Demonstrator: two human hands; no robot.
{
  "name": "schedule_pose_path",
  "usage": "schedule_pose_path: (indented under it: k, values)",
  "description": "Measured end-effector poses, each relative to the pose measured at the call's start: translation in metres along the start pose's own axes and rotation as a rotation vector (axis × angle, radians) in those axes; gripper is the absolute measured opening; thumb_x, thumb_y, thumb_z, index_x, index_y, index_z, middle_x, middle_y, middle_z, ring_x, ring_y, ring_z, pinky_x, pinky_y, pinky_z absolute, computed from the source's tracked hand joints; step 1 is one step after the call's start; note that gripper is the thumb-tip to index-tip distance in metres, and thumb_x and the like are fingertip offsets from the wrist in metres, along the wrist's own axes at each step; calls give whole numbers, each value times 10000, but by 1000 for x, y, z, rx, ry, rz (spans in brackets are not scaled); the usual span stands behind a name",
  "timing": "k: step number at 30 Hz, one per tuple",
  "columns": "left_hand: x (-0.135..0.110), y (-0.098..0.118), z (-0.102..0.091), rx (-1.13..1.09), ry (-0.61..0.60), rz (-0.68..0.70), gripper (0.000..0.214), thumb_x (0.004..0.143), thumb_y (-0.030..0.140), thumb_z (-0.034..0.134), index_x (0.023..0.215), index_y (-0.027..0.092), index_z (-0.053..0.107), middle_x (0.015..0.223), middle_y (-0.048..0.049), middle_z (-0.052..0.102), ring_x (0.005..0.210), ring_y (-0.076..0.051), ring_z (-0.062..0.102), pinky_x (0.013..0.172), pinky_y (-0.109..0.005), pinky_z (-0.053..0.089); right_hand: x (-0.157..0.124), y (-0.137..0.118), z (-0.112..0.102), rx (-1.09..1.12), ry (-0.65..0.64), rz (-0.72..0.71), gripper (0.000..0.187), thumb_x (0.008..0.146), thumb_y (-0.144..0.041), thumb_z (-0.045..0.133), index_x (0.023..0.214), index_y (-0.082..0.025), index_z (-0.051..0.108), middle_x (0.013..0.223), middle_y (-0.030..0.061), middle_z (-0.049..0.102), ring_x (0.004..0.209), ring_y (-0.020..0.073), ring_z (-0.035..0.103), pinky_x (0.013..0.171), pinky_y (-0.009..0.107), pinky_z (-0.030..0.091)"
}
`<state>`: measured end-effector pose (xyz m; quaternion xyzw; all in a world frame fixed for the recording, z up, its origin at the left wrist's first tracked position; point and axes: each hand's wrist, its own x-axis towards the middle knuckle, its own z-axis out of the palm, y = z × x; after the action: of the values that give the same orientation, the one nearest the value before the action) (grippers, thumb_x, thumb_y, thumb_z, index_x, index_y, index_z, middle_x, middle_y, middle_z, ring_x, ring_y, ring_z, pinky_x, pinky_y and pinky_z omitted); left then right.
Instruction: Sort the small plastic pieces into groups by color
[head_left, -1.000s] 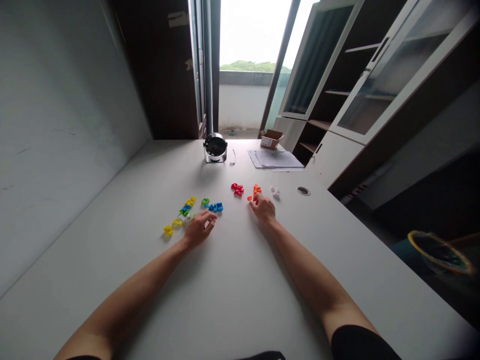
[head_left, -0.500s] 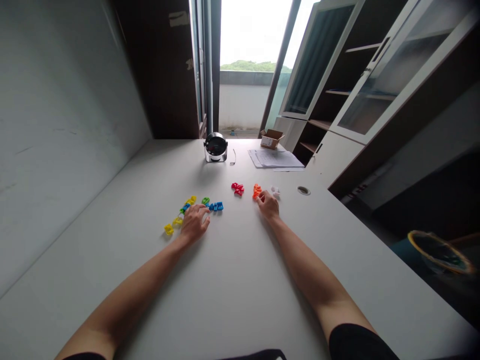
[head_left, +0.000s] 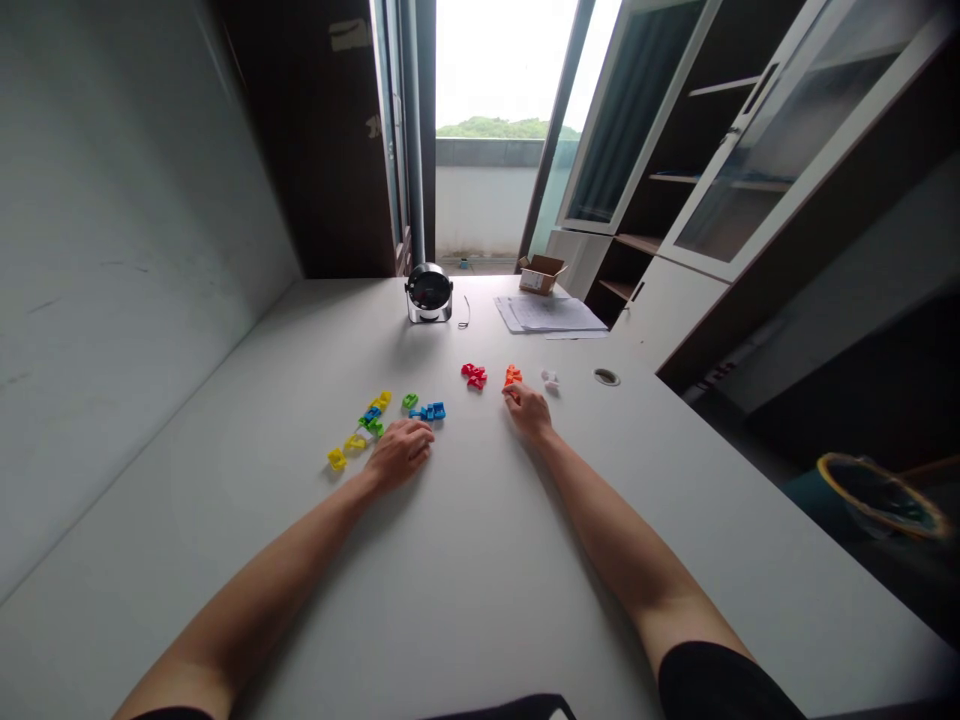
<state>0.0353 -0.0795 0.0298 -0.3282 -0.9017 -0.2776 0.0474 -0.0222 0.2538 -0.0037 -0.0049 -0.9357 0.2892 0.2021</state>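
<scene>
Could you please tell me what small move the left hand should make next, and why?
If free, the left hand might lift the blue piece lying between a yellow piece and a green piece over to the nearby blue pieces: it sits in a mixed cluster, while the red pieces and orange pieces lie grouped by colour.

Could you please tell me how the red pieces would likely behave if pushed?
The red pieces look like small moulded plastic, so they are probably stiff and light. Their angular, irregular outlines suggest sliding rather than rolling. Bunched closely together, they might snag on one another or scatter.
</scene>
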Motion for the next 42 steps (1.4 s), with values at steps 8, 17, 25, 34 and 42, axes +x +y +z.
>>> schedule_pose_path:
  k: [8,17,25,34,42]
  values:
    - [1,-1,0,-20,34,44,256,877,162,473,973,244,696,1123,-35,696,1129,-210,567,1099,-394,403,-1,-1,-1,12,-8,-15,225,895,-289,501,952,-216,706,974,43,701,792,175,607,776,281,437]
    - [1,-33,-36,414,234,-443,308,874,177,435,1057,203,681,1106,-130,672,1088,-287,567,947,-421,405,-3,-5,-2,48,-14,-24,239,889,-320,501,944,-207,704,902,42,701,742,169,604,755,285,441]
    - [-4,-48,-50,504,-75,-656,352,918,440,417,1090,210,621,999,-125,707,884,-257,661,813,-346,458,-3,-6,-3,97,-6,-22,217,886,-315,512,919,-207,698,875,28,702,744,162,614,728,275,426]
    - [-6,-33,-53,457,-217,-542,457,854,521,550,1228,262,587,1032,-128,715,933,-280,663,799,-345,459,-2,-5,-3,92,-10,-41,209,888,-302,508,910,-208,693,864,20,696,729,153,596,731,272,418]
    - [-1,1,-54,464,-135,-354,362,948,471,420,1174,279,627,1076,-79,679,937,-221,639,809,-309,454,-1,-1,1,77,-11,-44,198,888,-280,526,930,-217,709,876,13,706,720,142,601,734,255,421]
